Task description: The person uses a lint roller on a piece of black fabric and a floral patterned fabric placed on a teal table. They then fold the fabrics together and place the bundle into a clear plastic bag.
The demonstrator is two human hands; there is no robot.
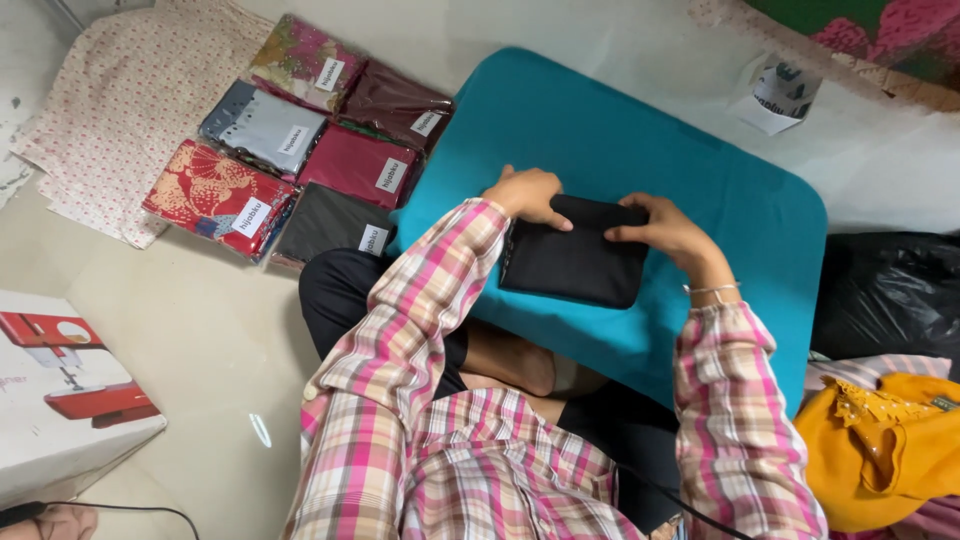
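Black cloth (575,262), folded to a flat rectangle, lies on the teal pad (620,130), at the pad's near edge, over the person's lap.

Left hand (528,193) sits on the cloth's far left corner; fingers curl over the top edge, thumb on top. Grip closed on that corner, a light pinch rather than a fist.

Right hand (668,232) rests on the cloth's far right corner, fingers spread flat over the edge, thumb pointing inward. Grip partly closed, pressing and holding the edge. A thin bracelet (712,290) on that wrist.

Judgement on the step in hand: squaring or flattening the fold. To do it well, keep both corners level with each other, press with flat fingers so the layers do not creep, and line the cloth's long edge parallel to the pad's near edge. The fabric looks soft and slippery; loose layers could slide out at the near side, where neither hand holds it.

Left of the pad, on the floor: packs (300,150) of folded fabric in clear wrap, red, grey, maroon, black, laid in rows and touching. Beyond the packs, a dotted pale sheet (120,100). Well left of the pad and nearer the person, a white box (60,400) with a red machine pictured. Right of the pad, a black bag (890,290) and an orange garment (890,440).
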